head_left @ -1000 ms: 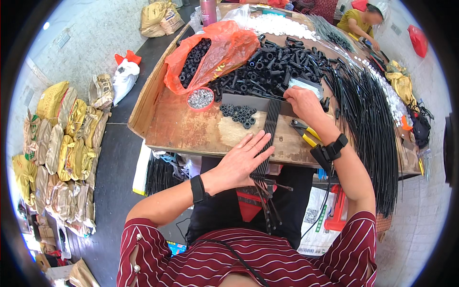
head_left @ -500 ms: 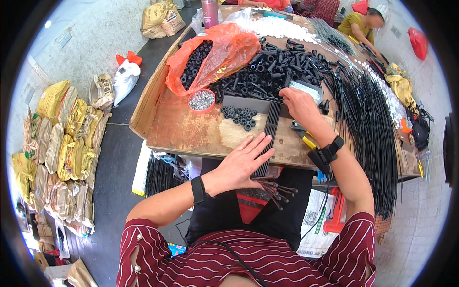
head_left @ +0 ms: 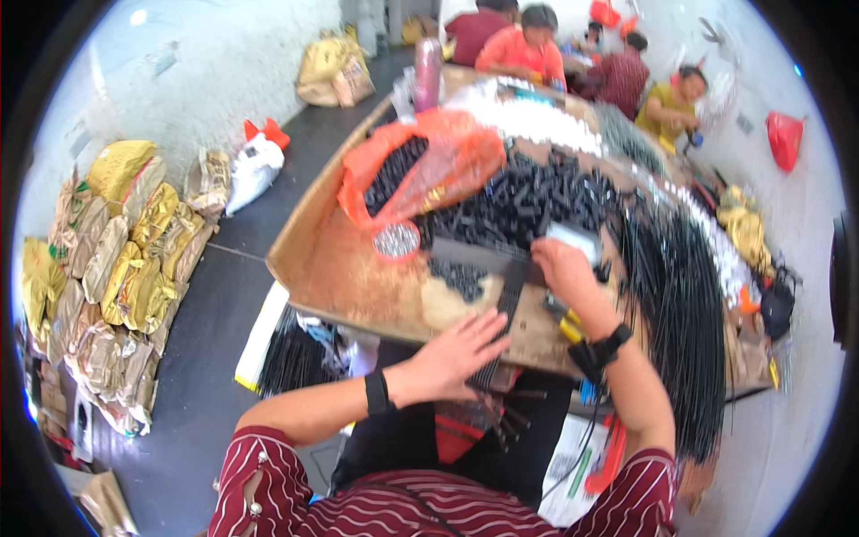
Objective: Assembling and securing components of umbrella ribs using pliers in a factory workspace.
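A flat row of thin black rods (head_left: 510, 295) lies across the near edge of the worktable, its near ends fanned out over my lap. My left hand (head_left: 455, 356) rests on the row with its fingers spread. At the rods' far end is my right hand (head_left: 564, 268), fingers bent and pressed together; blur hides what they pinch. Beside the rods sit several small black ring-shaped pieces (head_left: 458, 279), in front of a dark grey strip (head_left: 470, 256). Pliers with yellow handles (head_left: 569, 328) lie below my right hand. A small whitish box (head_left: 574, 238) stands just beyond it.
Behind are a heap of black tubular parts (head_left: 546, 192), an orange plastic bag (head_left: 447, 152) and a red-rimmed dish of small silver pieces (head_left: 395, 240). Long black rods (head_left: 676, 313) hang off the table at right. Wrapped packages (head_left: 112, 259) pile at left. Several people sit at the far end.
My view has tilted up, so the table sits lower and more of the people beyond shows. Both hands stay at about the same places on the rods. The picture is blurrier.
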Demonstrator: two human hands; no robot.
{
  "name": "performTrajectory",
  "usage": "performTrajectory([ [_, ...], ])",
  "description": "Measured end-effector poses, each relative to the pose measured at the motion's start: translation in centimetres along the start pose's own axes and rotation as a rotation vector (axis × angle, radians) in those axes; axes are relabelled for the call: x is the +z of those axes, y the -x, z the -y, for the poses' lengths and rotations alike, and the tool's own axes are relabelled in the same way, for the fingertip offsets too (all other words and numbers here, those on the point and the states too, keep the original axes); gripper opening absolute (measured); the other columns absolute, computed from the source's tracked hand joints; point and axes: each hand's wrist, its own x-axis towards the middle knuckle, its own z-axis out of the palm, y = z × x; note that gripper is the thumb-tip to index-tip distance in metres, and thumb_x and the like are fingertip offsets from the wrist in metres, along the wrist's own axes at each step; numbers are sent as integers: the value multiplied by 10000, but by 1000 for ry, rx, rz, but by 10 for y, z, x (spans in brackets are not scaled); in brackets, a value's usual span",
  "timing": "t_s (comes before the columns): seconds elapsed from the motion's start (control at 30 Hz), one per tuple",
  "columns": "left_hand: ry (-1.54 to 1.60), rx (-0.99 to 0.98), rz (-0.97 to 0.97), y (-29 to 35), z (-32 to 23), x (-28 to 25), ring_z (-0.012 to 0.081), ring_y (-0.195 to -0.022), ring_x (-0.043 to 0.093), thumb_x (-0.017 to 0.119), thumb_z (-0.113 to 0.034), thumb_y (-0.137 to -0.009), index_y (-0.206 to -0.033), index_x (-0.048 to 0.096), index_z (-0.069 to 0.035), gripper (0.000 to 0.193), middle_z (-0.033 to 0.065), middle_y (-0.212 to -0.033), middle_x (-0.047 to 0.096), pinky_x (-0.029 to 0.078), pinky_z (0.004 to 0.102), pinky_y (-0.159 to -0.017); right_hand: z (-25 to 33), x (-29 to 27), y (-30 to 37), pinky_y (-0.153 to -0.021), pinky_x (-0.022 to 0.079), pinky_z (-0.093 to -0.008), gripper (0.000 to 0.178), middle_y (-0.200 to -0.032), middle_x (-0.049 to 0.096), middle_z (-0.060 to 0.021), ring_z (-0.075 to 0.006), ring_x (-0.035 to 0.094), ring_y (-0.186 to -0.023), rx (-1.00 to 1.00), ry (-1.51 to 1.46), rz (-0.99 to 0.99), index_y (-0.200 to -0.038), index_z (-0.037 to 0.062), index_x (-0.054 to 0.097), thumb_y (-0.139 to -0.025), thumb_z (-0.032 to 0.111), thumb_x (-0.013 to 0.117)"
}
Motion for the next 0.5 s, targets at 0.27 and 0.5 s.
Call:
performTrajectory([
  [0.27, -45, 15, -19, -7, 4, 4, 405, -1379, 220, 822, -373, -597, -1364, 366, -18, 960, 255, -1458, 260, 238, 472, -1121, -72, -27, -3, -722, 506, -434, 115, -808, 658, -170, -338, 640, -779, 280, 338, 56, -818, 68, 696, -768, 141, 622],
  [0.5, -32, -20, -19, -26, 12, 1, 398, -1384, 206, 785, -438, -640, -1373, 367, -24, 940, 252, -1462, 251, 230, 461, -1126, -90, -18, -9, -712, 509, -446, 131, -814, 667, -157, -340, 645, -774, 289, 393, 110, -814, 96, 703, -777, 162, 596],
])
